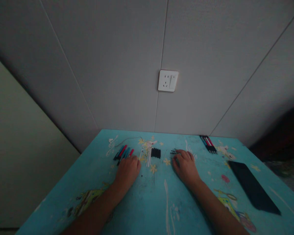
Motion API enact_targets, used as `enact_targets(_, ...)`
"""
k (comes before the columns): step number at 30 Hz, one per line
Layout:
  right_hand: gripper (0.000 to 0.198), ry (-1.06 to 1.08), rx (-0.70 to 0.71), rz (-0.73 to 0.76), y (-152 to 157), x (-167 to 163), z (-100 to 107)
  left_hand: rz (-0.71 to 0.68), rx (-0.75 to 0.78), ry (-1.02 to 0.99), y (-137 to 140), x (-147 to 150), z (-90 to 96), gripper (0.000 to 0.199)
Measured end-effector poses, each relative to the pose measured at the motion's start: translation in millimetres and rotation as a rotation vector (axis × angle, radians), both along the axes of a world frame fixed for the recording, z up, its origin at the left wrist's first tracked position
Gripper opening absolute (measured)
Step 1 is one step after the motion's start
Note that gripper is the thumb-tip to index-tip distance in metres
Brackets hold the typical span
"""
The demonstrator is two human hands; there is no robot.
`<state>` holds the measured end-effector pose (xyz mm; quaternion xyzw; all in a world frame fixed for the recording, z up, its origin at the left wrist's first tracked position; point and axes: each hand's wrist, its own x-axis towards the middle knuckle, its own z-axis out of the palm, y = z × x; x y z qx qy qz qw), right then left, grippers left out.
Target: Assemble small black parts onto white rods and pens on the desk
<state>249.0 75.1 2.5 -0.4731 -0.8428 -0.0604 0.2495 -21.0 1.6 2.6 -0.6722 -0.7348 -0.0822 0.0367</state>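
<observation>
Left hand [127, 171] lies palm-down on the table [147, 209], fingers [132, 159] loosely curled with their tips at the near ends of a small fan of red, blue and black pen barrels [122, 152]. Whether any barrel is actually pinched, I cannot tell; the tips hide the contact.

Right hand [186, 168] also flat, fingers [183, 152] extended over a small cluster of dark parts [173, 151], touching or just over them. No closed grasp visible.

Between the hands: thin white refills [149, 158] and a row of black caps [155, 152]. Farther right, a bundle of assembled pens [208, 143] near the table's back edge; a black phone [253, 187] well apart.

Risks, as judged: round barrels could roll if nudged by a knuckle. The tiny dark parts could scatter under a sweeping fingertip. Dim light makes black pieces easy to mistake. The bundle sits close to the back edge and could slip off.
</observation>
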Motion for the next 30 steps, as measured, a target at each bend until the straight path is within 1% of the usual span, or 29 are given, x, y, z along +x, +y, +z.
enact_targets(7,0.014,-0.002,-0.009,0.002,-0.7,-0.8,0.7,0.003,0.000,-0.006,-1.1,0.2,2.0,0.031)
enact_targets(18,0.015,0.006,0.006,0.007,-0.6,-1.1,-0.7,0.022,-0.021,-0.011,0.5,-0.5,-0.3,0.026)
enact_targets(25,0.015,-0.007,-0.002,0.002,-1.7,-1.0,0.5,0.002,-0.045,0.010,-0.3,-2.4,-1.1,0.032)
enact_targets(30,0.016,-0.004,0.007,0.006,0.0,-0.7,-2.0,0.012,-0.072,0.031,-0.8,-3.0,-0.7,0.032)
